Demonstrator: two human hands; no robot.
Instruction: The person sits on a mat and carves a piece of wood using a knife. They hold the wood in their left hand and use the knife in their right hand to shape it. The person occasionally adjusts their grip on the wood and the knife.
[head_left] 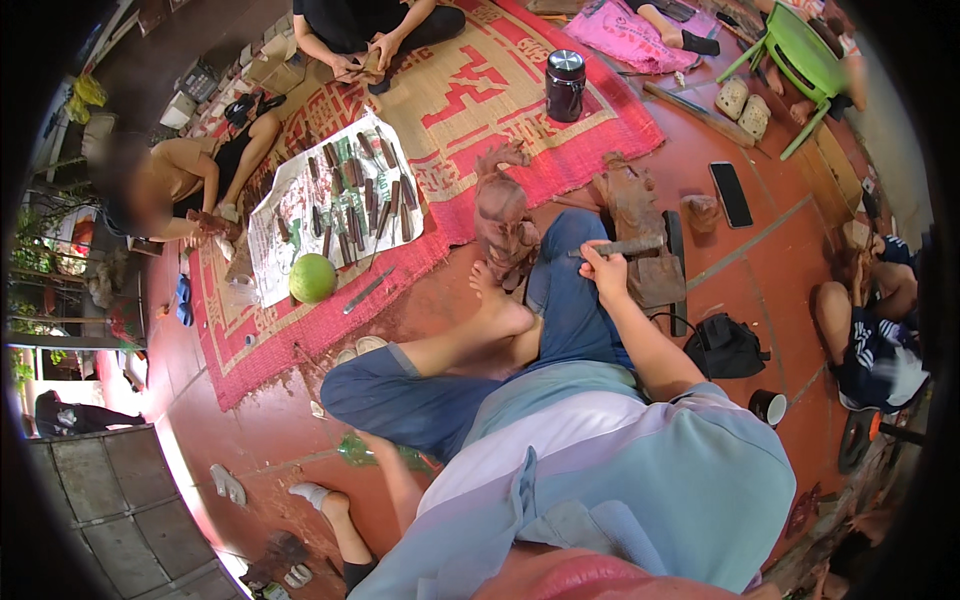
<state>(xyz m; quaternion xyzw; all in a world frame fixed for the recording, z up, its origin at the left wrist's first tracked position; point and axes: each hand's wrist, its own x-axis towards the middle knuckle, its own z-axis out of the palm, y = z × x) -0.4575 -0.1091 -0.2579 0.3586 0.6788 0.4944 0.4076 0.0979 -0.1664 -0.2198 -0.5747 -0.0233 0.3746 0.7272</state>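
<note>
My right hand (605, 272) is closed round a flat, grey-brown bar-shaped tool, perhaps a file (632, 246), above my right knee. My left hand (372, 446) is low beside my left knee, near a green see-through plastic bottle (360, 450); its fingers are blurred and partly hidden. Beyond my bare foot lies a reddish-brown carved wooden figure (503, 215). Another carved wooden piece (628, 185) lies to its right, with a wooden block (655, 280) closer to me. A long, narrow metal tool (368, 290) rests at the mat's near edge.
Several dark rod-like tools (355, 195) lie on a white sheet (270, 250), beside a round green fruit (312, 278). A dark thermos (566, 88) stands on the red patterned mat (450, 110). Right are a phone (731, 195), black bag (727, 347) and cup (768, 407). Other people sit around.
</note>
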